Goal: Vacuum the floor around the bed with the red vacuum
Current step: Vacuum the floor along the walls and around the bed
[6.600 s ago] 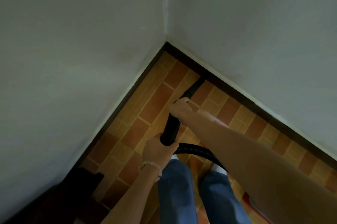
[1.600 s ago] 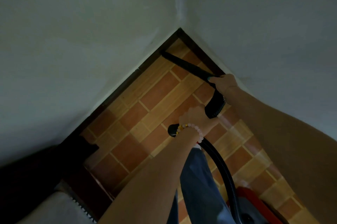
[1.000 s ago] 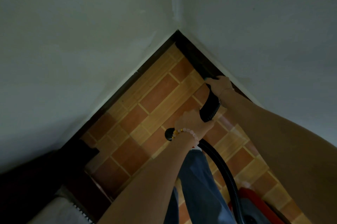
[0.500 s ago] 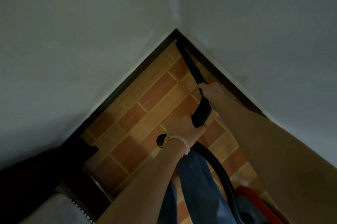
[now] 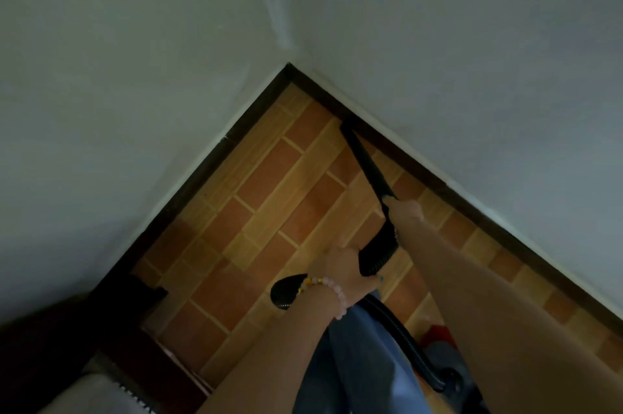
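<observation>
The black crevice nozzle (image 5: 365,160) slants down to the brick-patterned floor (image 5: 269,204), its tip against the dark skirting of the right wall. My right hand (image 5: 403,211) grips the nozzle's near end. My left hand (image 5: 340,273), with a bead bracelet, holds the ribbed black hose (image 5: 376,253) just behind. The hose loops down past my jeans to the red vacuum body (image 5: 438,336) at the bottom right, mostly hidden by my right forearm.
Two pale walls meet in a corner (image 5: 288,66) with dark skirting. The dark wooden bed frame (image 5: 111,322) and a pale mattress edge (image 5: 91,393) fill the bottom left. My legs in blue jeans (image 5: 364,363) stand at the bottom centre.
The nozzle tip has drawn back out of the room corner and moved right along the right wall's skirting. Both hands shifted right with it.
</observation>
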A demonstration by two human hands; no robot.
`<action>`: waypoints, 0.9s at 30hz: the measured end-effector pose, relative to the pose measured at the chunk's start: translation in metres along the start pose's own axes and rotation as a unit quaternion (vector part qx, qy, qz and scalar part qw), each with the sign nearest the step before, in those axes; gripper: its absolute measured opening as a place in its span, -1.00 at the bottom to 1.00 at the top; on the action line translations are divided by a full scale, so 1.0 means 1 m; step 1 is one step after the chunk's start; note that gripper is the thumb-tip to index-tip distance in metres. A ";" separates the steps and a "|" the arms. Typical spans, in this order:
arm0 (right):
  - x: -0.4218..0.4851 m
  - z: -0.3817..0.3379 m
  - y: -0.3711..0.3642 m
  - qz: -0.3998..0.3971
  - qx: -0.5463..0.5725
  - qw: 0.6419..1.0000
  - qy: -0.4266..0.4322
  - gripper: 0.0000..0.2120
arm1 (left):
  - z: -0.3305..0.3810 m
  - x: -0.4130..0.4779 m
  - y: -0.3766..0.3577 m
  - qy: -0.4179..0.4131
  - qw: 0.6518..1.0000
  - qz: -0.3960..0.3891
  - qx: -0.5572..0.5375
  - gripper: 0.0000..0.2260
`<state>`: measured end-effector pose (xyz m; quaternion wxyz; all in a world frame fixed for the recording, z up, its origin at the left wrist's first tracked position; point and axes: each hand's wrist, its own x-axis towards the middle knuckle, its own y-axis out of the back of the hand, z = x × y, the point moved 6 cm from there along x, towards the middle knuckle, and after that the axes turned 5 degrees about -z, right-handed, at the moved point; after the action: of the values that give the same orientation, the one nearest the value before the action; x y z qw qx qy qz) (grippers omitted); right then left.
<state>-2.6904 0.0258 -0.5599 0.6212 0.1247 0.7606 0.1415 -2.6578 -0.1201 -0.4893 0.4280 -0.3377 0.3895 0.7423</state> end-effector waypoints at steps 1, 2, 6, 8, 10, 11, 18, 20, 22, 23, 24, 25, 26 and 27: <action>-0.003 0.013 0.007 0.001 0.012 1.000 -0.009 -0.55 | 0.002 -0.007 -0.008 -0.010 1.000 -0.014 0.019 -0.72; -0.003 0.026 0.014 0.002 0.030 0.999 -0.014 -0.57 | 0.004 -0.014 -0.016 -0.019 0.999 -0.020 0.037 -0.71; -0.011 0.078 0.032 0.022 0.094 0.995 -0.030 -0.62 | 0.004 -0.038 -0.049 -0.025 0.997 -0.006 0.075 -0.73; -0.016 0.106 0.040 0.032 0.119 0.992 -0.040 -0.62 | 0.005 -0.049 -0.068 -0.032 0.996 -0.001 0.086 -0.73; -0.022 0.133 0.049 0.043 0.135 0.989 -0.052 -0.61 | 0.008 -0.057 -0.086 -0.046 0.994 -0.001 0.095 -0.72; -0.025 0.146 0.054 0.047 0.146 0.986 -0.057 -0.60 | 0.010 -0.059 -0.094 -0.051 0.994 -0.004 0.096 -0.72; -0.021 0.215 0.091 0.079 0.193 0.975 -0.078 -0.57 | 0.034 -0.065 -0.155 -0.063 0.989 -0.008 0.133 -0.68; -0.018 0.231 0.101 0.085 0.206 0.972 -0.077 -0.58 | 0.039 -0.063 -0.172 -0.063 0.989 -0.017 0.130 -0.70; -0.014 0.246 0.109 0.088 0.219 0.969 -0.076 -0.61 | 0.045 -0.064 -0.186 -0.061 0.990 -0.021 0.124 -0.70; -0.012 0.253 0.114 0.091 0.221 0.968 -0.077 -0.63 | 0.048 -0.066 -0.194 -0.058 0.990 -0.020 0.127 -0.69; -0.012 0.262 0.119 0.096 0.224 0.966 -0.083 -0.63 | 0.051 -0.069 -0.201 -0.054 0.989 -0.020 0.134 -0.67; -0.011 0.271 0.124 0.096 0.232 0.964 -0.088 -0.61 | 0.055 -0.072 -0.208 -0.054 0.988 -0.018 0.143 -0.65; -0.012 0.279 0.130 0.091 0.246 0.961 -0.093 -0.59 | 0.060 -0.075 -0.214 -0.057 0.987 -0.016 0.152 -0.64; -0.015 0.289 0.136 0.082 0.274 0.953 -0.100 -0.58 | 0.067 -0.077 -0.221 -0.062 0.984 -0.013 0.164 -0.64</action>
<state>-2.4025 0.1641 -0.5505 0.6220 0.3657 0.6914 -0.0350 -2.4390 -0.0182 -0.4573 0.5107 -0.2215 0.4739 0.6823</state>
